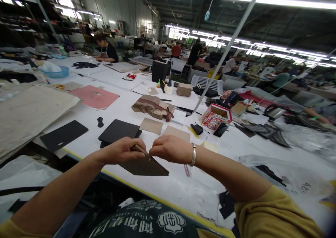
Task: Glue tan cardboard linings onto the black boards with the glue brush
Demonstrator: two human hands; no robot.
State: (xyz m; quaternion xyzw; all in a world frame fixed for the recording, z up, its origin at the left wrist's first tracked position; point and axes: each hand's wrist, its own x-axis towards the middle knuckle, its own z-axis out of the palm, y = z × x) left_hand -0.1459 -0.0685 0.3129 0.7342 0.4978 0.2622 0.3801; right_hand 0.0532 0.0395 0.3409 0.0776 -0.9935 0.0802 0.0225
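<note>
"Panel (143,165), thin, stiff-looking and straight-edged, dull brown-grey; held tilted over the smooth white table (204,190), close to the near edge."

"And the grip?"

"Left hand (126,150) closed on the upper edge. Right hand (172,149) just beside it, fingers bent together at that same edge; impossible to tell whether pinching or only touching. Round the right wrist, a shiny, metal-looking bracelet (193,154)."

"Nearest on the white surface?"

"Just beyond the left hand, a black stack (119,131) of flat, matt rectangles, slightly out of line. Farther left, a single black sheet (64,136) with a small oval hole, and a dark piece (100,122) shaped like an hourglass."

"Anything paler?"

"Two tan cards (151,126), plain and flat, beyond the hands. Behind those, a tan pile (139,106) with rippled, staggered edges. Off left, a smooth pink sheet (90,96); off right, a red patterned box (214,121), open-topped, and crumpled clear plastic (291,175)."
</note>
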